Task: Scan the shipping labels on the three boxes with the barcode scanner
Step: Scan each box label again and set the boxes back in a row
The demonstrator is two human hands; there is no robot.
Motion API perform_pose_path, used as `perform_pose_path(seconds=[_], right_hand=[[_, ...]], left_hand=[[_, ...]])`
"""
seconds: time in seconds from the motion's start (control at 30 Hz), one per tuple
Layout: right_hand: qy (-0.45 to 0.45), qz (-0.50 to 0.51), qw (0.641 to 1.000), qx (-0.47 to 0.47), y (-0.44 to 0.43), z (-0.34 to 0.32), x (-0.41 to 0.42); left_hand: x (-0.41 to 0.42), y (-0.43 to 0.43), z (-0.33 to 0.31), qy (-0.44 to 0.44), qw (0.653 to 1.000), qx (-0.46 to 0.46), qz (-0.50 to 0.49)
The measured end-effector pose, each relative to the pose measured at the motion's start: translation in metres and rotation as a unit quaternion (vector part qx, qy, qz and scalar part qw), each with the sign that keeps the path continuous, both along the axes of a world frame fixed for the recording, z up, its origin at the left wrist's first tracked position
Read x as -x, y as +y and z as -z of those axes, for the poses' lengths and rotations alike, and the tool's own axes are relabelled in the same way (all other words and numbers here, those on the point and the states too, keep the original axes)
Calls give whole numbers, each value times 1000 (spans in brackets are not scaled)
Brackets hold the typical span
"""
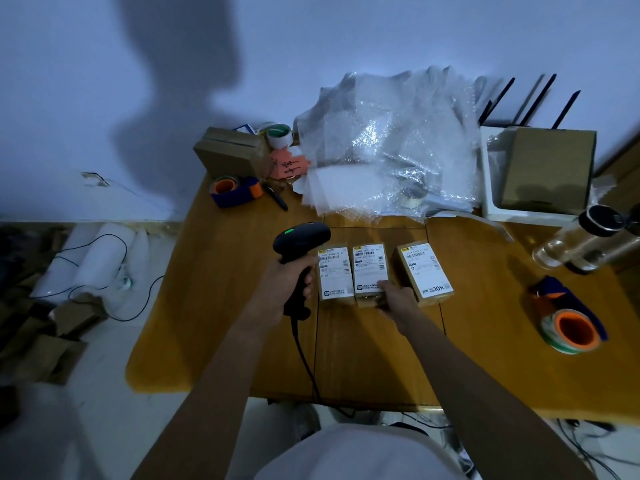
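Table [225,306]: scanner [300,244] gripped beside boxes [370,275].

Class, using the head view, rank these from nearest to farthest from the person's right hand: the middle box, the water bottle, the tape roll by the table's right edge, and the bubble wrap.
1. Middle box: under the right hand, touching it.
2. Tape roll: to the right, near the table edge.
3. Bubble wrap and water bottle: behind and far right; too close to call.
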State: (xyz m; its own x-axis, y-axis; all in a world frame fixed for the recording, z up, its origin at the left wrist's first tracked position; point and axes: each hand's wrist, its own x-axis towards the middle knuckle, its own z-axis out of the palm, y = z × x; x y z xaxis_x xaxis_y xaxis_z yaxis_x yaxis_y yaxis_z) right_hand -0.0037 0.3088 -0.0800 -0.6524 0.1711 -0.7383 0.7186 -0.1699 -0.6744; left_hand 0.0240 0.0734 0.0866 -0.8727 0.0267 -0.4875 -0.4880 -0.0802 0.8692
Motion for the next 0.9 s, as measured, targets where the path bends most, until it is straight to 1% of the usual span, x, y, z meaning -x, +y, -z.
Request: perform_pose_path(seconds=[0.17, 0.43, 0.77, 0.9], right_hand=[[-21, -26, 999, -31, -6, -11, -1], [-2, -61, 993, -98, -11, -4, 2], [15, -81, 992, -99, -11, -1, 0], [18, -100, 988, -112, -11, -4, -3]], left_hand=[[1, -1, 0, -1, 1000, 1, -4], [2, -3, 3, -5, 1000, -2, -9], [2, 2, 4, 5, 1000, 2, 1], [1, 4, 5, 7, 1000, 1, 11]])
